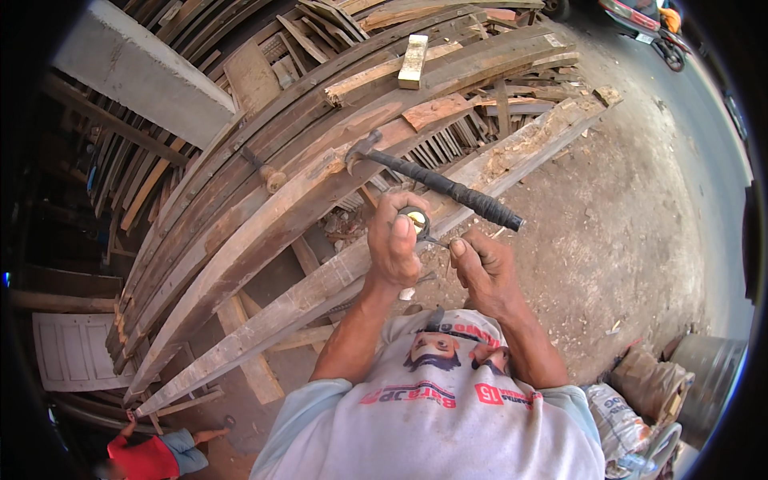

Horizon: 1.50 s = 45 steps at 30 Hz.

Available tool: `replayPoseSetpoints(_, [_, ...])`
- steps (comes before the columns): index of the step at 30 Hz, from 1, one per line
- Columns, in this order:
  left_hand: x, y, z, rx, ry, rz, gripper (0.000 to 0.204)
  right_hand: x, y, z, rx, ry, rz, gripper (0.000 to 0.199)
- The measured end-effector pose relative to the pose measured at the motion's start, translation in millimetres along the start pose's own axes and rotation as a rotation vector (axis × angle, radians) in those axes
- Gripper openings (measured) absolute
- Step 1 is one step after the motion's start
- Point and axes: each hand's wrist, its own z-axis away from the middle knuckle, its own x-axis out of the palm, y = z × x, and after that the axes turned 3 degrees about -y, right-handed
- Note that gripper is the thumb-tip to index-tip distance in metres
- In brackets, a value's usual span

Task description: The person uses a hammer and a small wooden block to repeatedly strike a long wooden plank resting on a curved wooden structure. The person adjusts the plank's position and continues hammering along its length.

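My left hand (392,244) is closed around a small round tape measure (417,219) with a dark rim and a pale yellow face. Close by on its right, my right hand (486,270) pinches the end of a short dark strip that runs from the tape measure. Just beyond both hands a claw hammer (448,187) with a black wrapped handle lies across the beams, its head on a long plank (264,216). Farther left, a tool with a wooden handle (273,179), perhaps a chisel, rests among the beams.
Long timbers (320,292) stretch from lower left to upper right before me. A short pale block (414,62) sits on them at the back. A concrete post (144,68) rises at left. Sacks (652,384) stand at lower right; a person in red (144,458) is at lower left.
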Motion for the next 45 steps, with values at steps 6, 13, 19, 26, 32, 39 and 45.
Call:
replayPoseSetpoints(6, [2.1, -5.7, 4.4, -0.008, -0.002, 0.064, 0.054, 8.3, -2.0, 7.5, -0.194, 0.021, 0.239, 0.028])
replayPoseSetpoints(13, [-2.8, -12.5, 5.4, -0.016, -0.056, 0.103, 0.056, 16.0, -7.6, 4.7, -0.282, -0.067, 0.424, 0.018])
replayPoseSetpoints(19, [3.9, -4.5, 6.8, 0.031, 0.029, 0.210, 0.052, 17.7, -3.0, 4.5, -0.247, -0.063, 0.399, 0.018])
replayPoseSetpoints(26, [-22.6, 19.1, 55.6, -0.195, 0.057, 0.058, 0.033, 28.8, -6.2, 0.5, -0.380, -0.004, 0.526, 0.016])
replayPoseSetpoints(32, [-28.7, 47.5, 39.6, -0.384, -0.005, 0.025, 0.015, 28.9, -3.8, 2.3, -0.490, -0.063, 0.715, 0.019])
replayPoseSetpoints(39, [-35.5, 54.5, 33.7, -0.334, -0.098, -0.058, 0.010, 33.0, -3.4, 1.5, -0.504, -0.063, 0.757, 0.018])
replayPoseSetpoints(45, [-27.5, 59.8, 28.4, -0.277, 0.042, -0.037, 0.011, 30.4, 0.9, -3.8, -0.460, -0.017, 0.682, 0.014])
